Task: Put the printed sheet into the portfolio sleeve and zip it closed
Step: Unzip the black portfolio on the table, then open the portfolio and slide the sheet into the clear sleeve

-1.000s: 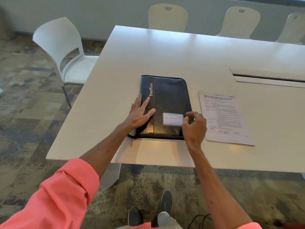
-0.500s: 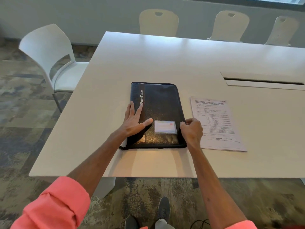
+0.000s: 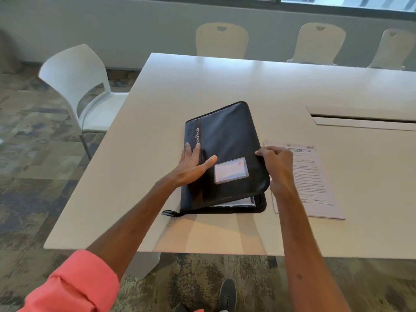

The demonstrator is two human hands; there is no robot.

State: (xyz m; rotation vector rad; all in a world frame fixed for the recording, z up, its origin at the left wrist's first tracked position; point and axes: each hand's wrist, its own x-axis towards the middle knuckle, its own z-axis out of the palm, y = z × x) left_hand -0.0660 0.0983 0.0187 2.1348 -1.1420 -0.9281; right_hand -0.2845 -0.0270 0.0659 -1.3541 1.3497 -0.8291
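Observation:
A black zip portfolio (image 3: 227, 140) lies near the front of the white table (image 3: 225, 82), with a card window on its cover. Its cover is lifted along the right edge, and clear sleeves (image 3: 234, 203) show in the gap at the front. My left hand (image 3: 193, 165) lies flat with fingers spread on the cover's left side, near the spine. My right hand (image 3: 275, 164) grips the cover's right edge and holds it up. The printed sheet (image 3: 315, 181) lies flat on the table just right of the portfolio, partly behind my right hand. The zip pull (image 3: 167, 213) sticks out at the front left corner.
A white chair (image 3: 76, 86) stands at the table's left end and three cream chairs (image 3: 221, 39) line the far side. A cable slot (image 3: 362, 118) is set into the tabletop at the right. My shoes (image 3: 227, 293) show on patterned carpet below the front edge.
My right hand has moved up the portfolio's right edge and raised the cover, which lay flat before. My left hand stays pressed on the left side.

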